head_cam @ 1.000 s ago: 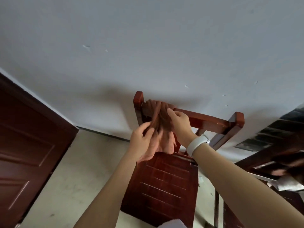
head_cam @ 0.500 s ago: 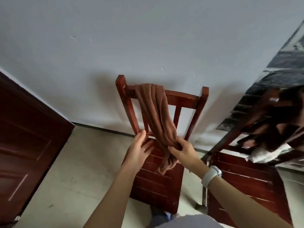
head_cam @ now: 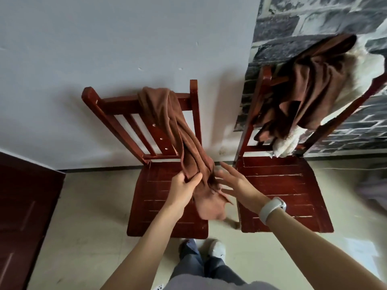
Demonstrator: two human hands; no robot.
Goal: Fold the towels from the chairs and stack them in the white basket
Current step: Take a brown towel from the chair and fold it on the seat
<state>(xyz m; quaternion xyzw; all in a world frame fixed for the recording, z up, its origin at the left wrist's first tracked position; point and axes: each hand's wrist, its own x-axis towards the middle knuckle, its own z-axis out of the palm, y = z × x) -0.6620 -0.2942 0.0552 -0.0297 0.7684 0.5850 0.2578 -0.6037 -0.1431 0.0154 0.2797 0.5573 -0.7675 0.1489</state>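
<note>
my left hand (head_cam: 184,187) pinches the brown towel (head_cam: 167,122) that hangs from the left chair's (head_cam: 167,206) backrest down over its seat. my right hand (head_cam: 236,183) is spread wide just beside it. more towels (head_cam: 314,86) drape the right chair (head_cam: 282,185).

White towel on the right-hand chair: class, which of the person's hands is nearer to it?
Right. The right hand is open over the gap between the chairs, below and left of the white towel. The left hand grips the brown towel, farther left.
</note>
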